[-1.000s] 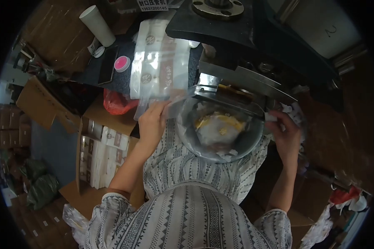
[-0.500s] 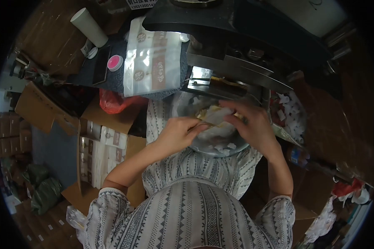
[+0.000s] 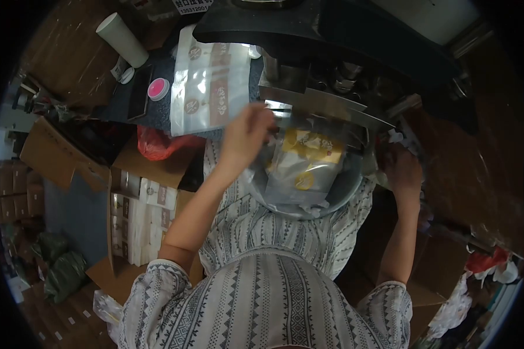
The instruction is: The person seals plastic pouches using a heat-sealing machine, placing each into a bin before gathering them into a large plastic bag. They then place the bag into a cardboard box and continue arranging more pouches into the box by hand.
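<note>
A clear plastic bag with yellow print (image 3: 305, 166) hangs below the metal bar of a dark press-like machine (image 3: 332, 99), over a round basin (image 3: 346, 195) on my lap. My left hand (image 3: 250, 131) is beside the bag's upper left corner, close to the machine; its fingers look bent but are smeared by motion. Off to the right, my right hand (image 3: 403, 166) reaches down among white scraps (image 3: 399, 138) in a container. Its fingertips are dim and partly hidden, so whatever they touch does not show.
A stack of printed clear bags (image 3: 201, 87) lies left of the machine, with a pink-topped round tub (image 3: 158, 89), a phone (image 3: 141, 93) and a white cup (image 3: 122, 39). An open carton (image 3: 110, 221) of packed bags stands at left. Red plastic (image 3: 154, 144) sits behind it.
Both hands were together over the basin. My left hand has moved up toward the machine, my right hand across to the scraps. The yellow-printed bag now shows spread flat beneath the bar.
</note>
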